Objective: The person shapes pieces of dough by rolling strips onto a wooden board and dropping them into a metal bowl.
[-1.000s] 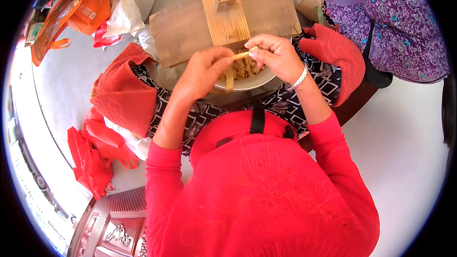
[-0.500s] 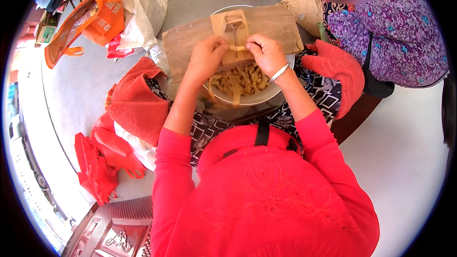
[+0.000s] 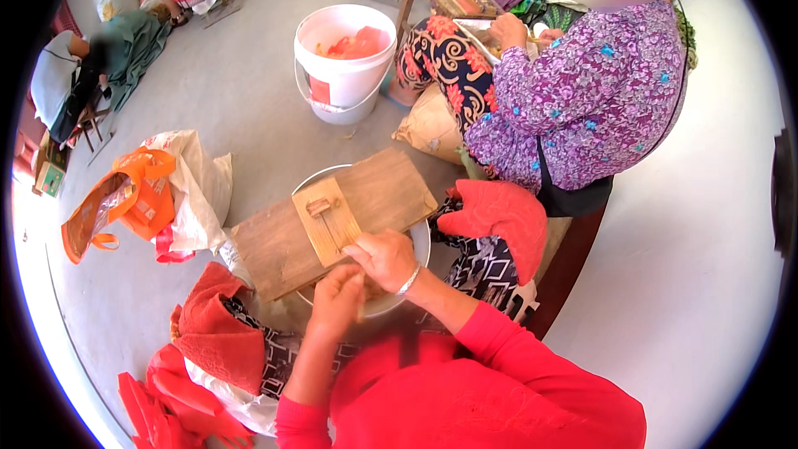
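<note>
A wide wooden plank lies tilted across a white basin at my lap. On it rests a smaller, paler wooden block with a raised piece and a thin groove. My right hand, a bracelet on its wrist, is closed at the block's near corner. Lower and to the left, my left hand is curled over the basin's near side, slightly blurred. Whatever either hand pinches is too small or hidden to make out. The hands and plank cover most of the basin's contents.
A white bucket holding something orange-red stands ahead. On the right, a person in a purple floral top sits close by, working at a tray. Orange bag and white sack lie left. Red cloths cover my knees.
The view has swung up and right, bringing the bucket and other people into sight. My hands have come down off the block toward me; the yellowish strip earlier stretched between them no longer shows.
</note>
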Demonstrator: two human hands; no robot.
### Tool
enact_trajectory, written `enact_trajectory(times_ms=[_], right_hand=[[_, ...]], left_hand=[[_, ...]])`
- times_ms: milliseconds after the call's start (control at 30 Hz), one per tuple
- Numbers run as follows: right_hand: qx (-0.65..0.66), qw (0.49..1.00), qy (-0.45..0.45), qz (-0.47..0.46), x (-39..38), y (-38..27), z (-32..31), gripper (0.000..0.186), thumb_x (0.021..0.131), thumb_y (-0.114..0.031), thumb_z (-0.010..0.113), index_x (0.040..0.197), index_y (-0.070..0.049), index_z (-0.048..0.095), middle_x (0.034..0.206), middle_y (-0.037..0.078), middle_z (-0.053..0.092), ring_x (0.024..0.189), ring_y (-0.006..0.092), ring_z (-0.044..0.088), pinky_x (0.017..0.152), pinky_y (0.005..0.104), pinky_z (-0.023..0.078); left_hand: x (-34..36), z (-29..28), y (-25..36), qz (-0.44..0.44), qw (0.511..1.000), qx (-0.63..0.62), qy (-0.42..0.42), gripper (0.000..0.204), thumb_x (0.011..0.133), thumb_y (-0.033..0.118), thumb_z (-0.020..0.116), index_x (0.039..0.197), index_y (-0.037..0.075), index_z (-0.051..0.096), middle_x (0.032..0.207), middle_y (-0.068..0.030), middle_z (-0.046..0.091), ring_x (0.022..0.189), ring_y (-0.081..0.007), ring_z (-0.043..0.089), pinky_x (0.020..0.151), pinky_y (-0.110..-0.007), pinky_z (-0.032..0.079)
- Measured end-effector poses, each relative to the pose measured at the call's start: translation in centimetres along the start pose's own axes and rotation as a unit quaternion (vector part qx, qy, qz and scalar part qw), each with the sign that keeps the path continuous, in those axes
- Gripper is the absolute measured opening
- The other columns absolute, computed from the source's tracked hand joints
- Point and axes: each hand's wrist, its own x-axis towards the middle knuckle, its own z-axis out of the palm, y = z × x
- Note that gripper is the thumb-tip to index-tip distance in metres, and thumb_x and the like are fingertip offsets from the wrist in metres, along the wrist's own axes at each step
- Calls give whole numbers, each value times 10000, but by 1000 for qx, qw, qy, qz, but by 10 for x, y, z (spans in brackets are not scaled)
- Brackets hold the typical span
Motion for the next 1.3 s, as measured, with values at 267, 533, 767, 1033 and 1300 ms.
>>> enact_trajectory(times_ms=[267,533,767,1033,1300], right_hand=[[513,743,-352,246,-41,-60,-41,185,941,-172,590,876,-23,677,602,-45,502,510,45,427,462,216,328],[264,955,-62,120,-10,-46,-41,260,874,-22,544,1101,-17,672,974,134,704,860,188,678,767,297,527],[-5,999,20,-43,-15,-19,-28,218,809,-86,606,1008,-77,696,692,109,624,604,303,606,552,362,457],[79,968,-194,141,-51,-3,-10,287,896,-278,614,773,-20,648,682,84,603,657,257,606,582,372,464],[627,608,-213,438,-83,15,13,258,938,-243,593,1054,-21,653,1013,25,651,936,99,590,819,258,463]], left_hand=[[0,-21,8,127,984,126,-12,312,955,227,537,804,-13,664,587,32,519,523,-36,426,469,-216,326],[-18,14,5,133,990,-28,-32,306,924,106,502,1208,3,555,784,32,551,643,-37,443,532,-208,347],[5,10,-19,-15,975,-200,-98,148,912,107,571,1034,23,574,672,56,467,569,-25,371,491,-189,274],[-12,-6,-43,246,830,494,81,94,842,70,577,921,36,615,751,-109,600,705,-314,602,621,-390,483],[-12,-5,-57,354,840,402,83,346,785,-16,606,1131,-13,613,1098,-161,605,958,-305,611,790,-328,498]])
